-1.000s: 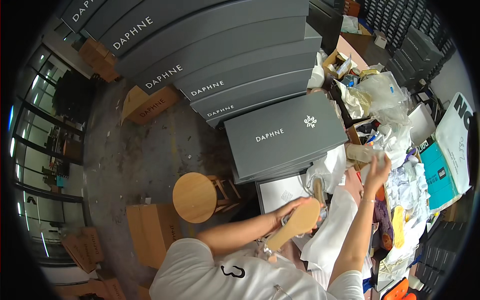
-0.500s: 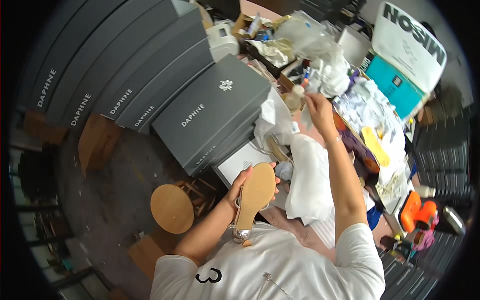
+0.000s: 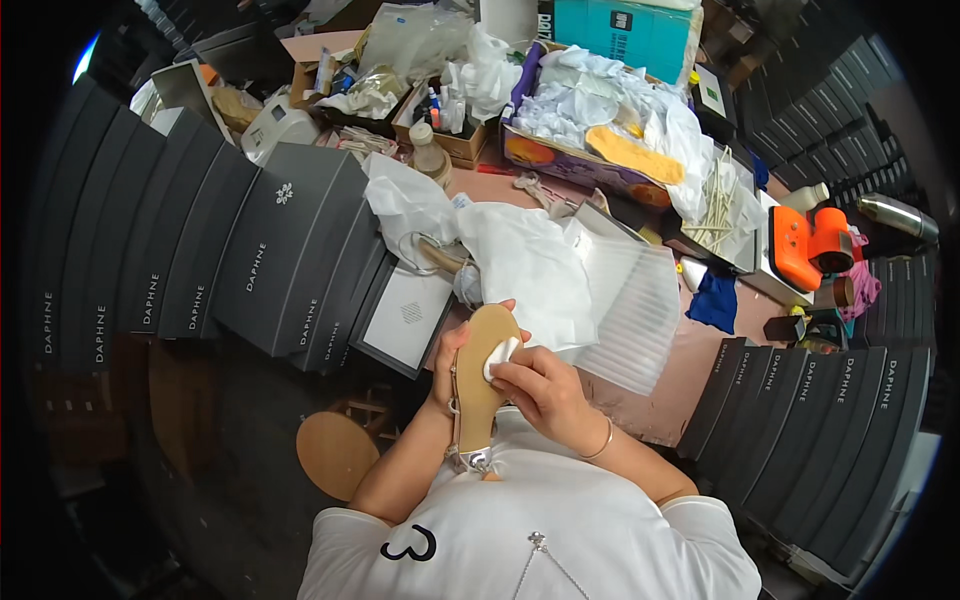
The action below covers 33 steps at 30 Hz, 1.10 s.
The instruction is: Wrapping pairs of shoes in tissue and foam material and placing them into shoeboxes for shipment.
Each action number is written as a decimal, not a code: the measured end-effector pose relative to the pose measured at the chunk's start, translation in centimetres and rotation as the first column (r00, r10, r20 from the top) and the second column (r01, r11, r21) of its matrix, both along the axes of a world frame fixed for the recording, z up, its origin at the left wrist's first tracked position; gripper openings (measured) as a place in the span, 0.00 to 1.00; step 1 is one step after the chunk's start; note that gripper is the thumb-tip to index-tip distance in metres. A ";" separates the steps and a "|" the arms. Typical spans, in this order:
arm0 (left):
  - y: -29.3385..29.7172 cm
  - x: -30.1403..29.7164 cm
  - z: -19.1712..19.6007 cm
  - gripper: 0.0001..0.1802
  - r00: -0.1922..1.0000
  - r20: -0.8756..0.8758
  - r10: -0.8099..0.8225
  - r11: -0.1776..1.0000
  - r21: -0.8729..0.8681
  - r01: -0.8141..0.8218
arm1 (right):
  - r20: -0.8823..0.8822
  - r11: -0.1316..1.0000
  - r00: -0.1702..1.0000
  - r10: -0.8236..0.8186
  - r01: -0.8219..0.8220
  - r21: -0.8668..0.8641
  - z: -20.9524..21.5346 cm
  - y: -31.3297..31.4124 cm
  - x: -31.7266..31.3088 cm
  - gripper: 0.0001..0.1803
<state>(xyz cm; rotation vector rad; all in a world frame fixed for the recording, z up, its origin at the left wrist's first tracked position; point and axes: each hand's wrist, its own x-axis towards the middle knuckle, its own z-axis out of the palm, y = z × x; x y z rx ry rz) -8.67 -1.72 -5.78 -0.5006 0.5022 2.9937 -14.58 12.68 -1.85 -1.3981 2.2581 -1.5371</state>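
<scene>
Pinkish desk (image 3: pixel 655 408) shows between the clutter, with dark grey boxes (image 3: pixel 272 275) stacked on the left and more grey boxes (image 3: pixel 825 440) ranged at the near right; that right-hand row has come into view since 0.5 seconds ago, as the wearer's view has turned. From where I stand, the sandal (image 3: pixel 474 400) is close to the person's chest, tan sole up, its silvery heel toward the white shirt (image 3: pixel 520 530). Their left hand (image 3: pixel 443 372) is curled around its left side, fingers closed on it, much as before. Their right hand (image 3: pixel 548 392) has changed most: earlier it was out at the far side near the bottle (image 3: pixel 428 157), and now it is back, fingertips pinched on a small white wad (image 3: pixel 501 355) pressed against the sole. Just beyond the sandal lie white paper (image 3: pixel 525 268) and a 2nd shoe (image 3: pixel 443 256). Farther off sits a box of crumpled paper (image 3: pixel 575 105), with a yellow piece (image 3: pixel 635 153) on it. Down at the left is a round wooden stool (image 3: pixel 335 455).
</scene>
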 end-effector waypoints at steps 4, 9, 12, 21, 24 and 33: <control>1.2 -0.1 0.2 0.40 0.998 -0.028 -0.052 0.996 -0.077 0.050 | -0.086 1.000 0.996 -0.012 0.010 -0.025 0.2 1.9 1.4 0.11; 2.7 0.1 1.2 0.40 0.999 0.038 0.033 0.997 0.073 -0.036 | -0.138 0.997 0.987 -0.083 0.082 -0.015 0.4 1.1 -0.3 0.12; 1.4 0.0 0.2 0.40 0.999 -0.034 -0.025 0.997 -0.077 0.022 | -0.173 1.000 0.985 0.024 -0.025 -0.005 0.3 1.8 1.1 0.13; 2.0 -0.1 0.3 0.40 0.996 0.072 0.043 0.998 -0.053 -0.039 | -0.164 0.999 0.986 0.039 -0.040 -0.006 -0.4 1.5 0.0 0.12; 2.4 -0.7 1.3 0.39 0.984 0.147 0.099 0.995 -0.035 -0.095 | -0.173 1.000 0.985 0.009 -0.005 0.028 0.0 0.3 -1.3 0.13; 1.5 -0.2 1.0 0.40 0.994 0.104 0.033 0.997 -0.067 -0.026 | -0.224 0.997 0.973 0.049 -0.036 0.063 0.0 -0.1 -1.2 0.13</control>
